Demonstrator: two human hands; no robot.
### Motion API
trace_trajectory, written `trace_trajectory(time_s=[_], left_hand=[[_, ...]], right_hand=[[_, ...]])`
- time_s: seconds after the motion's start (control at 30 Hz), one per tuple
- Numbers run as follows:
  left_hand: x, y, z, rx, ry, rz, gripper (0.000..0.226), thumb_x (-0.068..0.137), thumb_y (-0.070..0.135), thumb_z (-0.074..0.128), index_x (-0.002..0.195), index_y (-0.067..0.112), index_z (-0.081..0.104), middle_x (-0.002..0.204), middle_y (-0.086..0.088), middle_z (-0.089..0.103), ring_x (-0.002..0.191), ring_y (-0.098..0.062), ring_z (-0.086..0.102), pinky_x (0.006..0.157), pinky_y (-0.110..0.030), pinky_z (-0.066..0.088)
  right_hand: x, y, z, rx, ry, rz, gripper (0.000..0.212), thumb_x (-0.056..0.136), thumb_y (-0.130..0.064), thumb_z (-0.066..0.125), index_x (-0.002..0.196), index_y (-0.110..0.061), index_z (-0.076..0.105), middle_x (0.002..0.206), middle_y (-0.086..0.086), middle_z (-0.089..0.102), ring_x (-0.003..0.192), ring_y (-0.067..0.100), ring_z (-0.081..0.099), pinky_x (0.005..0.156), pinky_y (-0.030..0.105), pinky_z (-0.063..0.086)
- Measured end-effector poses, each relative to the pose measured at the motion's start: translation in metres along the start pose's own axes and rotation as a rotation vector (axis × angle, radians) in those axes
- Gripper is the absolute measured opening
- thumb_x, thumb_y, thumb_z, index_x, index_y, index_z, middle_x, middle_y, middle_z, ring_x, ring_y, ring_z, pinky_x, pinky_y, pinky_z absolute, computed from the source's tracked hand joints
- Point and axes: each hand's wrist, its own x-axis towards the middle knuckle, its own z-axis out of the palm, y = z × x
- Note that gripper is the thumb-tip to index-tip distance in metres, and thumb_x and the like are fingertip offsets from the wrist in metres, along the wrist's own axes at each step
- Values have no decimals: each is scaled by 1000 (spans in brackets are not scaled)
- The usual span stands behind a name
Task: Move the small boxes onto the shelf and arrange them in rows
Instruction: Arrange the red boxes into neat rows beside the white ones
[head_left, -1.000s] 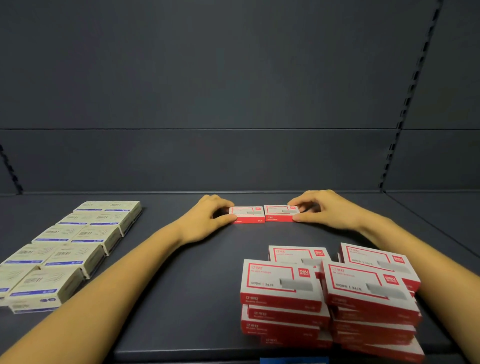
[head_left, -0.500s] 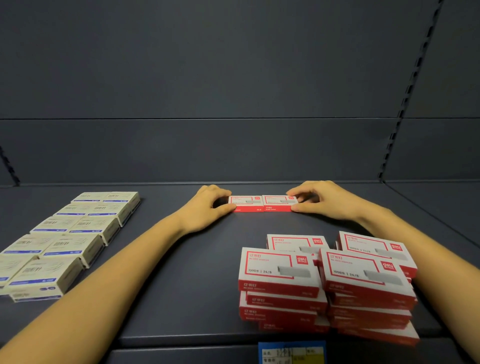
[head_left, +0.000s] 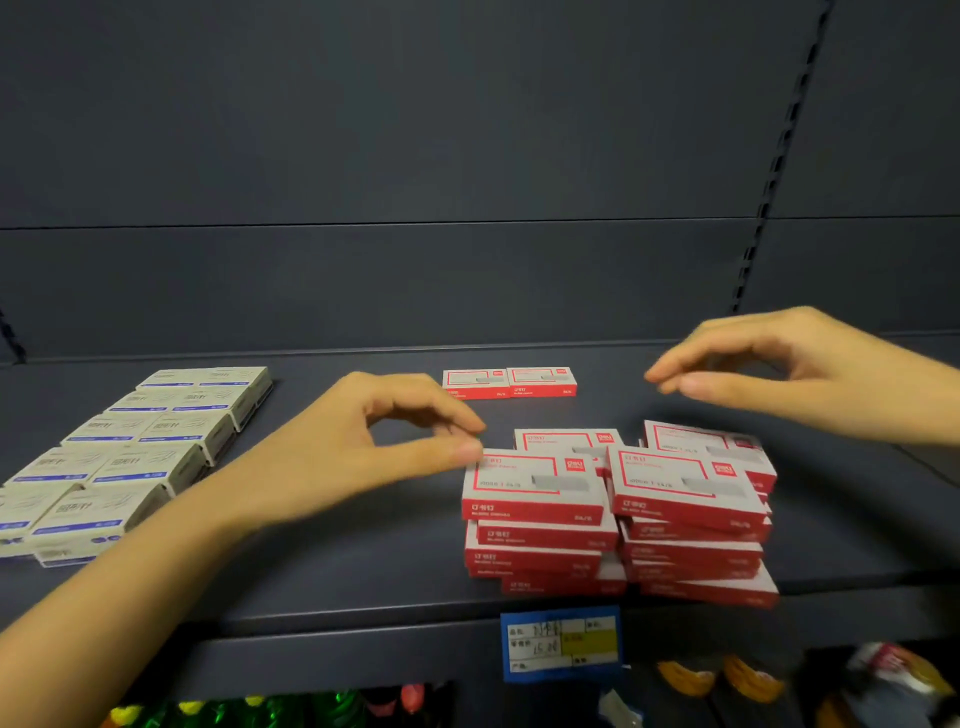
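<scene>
Left hand (head_left: 363, 447) and right hand (head_left: 779, 374) hover empty by the pile of red boxes (head_left: 618, 514).
The dark matte shelf (head_left: 363, 545) carries the pile at its front edge: flat rectangular cardboard cartons, red-sided and white-topped, stacked loosely and askew. Left of the pile, white-and-blue boxes (head_left: 140, 447) lie in paired rows. The left hand hangs just left of the pile's top, the right hand above and right of it; each hand's fingers (head_left: 441, 410) are loosely curled, thumb near forefinger, holding nothing. Behind the pile two red boxes (head_left: 509, 383) sit touching. The boxes look light, stiff and smooth; a pinch across the short sides, topmost first, should lift them. A blue price label (head_left: 561, 644) hangs below the pile.
</scene>
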Motion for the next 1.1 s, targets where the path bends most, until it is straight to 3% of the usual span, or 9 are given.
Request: trace_trajectory(time_s=[0.3,0.5,0.7,0.83,1.0,1.1], left_hand=[[-10,12,5,94,-53,53,33,65,43,78,92,27,71,91,8,70,91,-9,63,81,-11,45],[-11,12,7,132,-41,90,28,68,40,71,92,25,69,92,4,67,91,-12,60,82,-16,46],[1,9,-6,237,74,131,33,73,43,69,100,24,66,95,9,67,92,-8,61,84,-14,45],[24,-13,-13,265,167,32,33,74,39,64,100,19,66,96,10,66,87,-7,61,82,-16,47],[60,-53,-16,363,190,-76,27,82,31,64,105,16,63,102,2,64,89,-15,59,75,-17,46],[75,-74,-13,361,156,-149,30,84,29,63,108,12,63,104,-3,64,88,-16,58,77,-23,46]], right_hand=[[-34,-16,3,-197,-104,-60,47,67,-80,52,107,-54,56,106,-29,61,98,-1,57,76,9,44],[-38,-16,7,-287,-113,-16,60,52,-92,47,102,-57,51,103,-34,57,98,-3,54,69,20,49],[-31,-13,2,-239,-114,-21,52,60,-82,54,100,-49,57,100,-28,61,94,0,58,73,15,45],[-14,-7,-7,-121,-77,12,44,62,-72,61,95,-43,62,97,-21,65,92,6,59,73,16,46],[23,8,0,54,18,97,40,59,-58,66,91,-35,69,88,-13,68,78,8,60,75,30,51],[46,21,9,41,29,139,43,60,-56,65,95,-31,68,80,-15,65,69,5,55,68,26,49]])
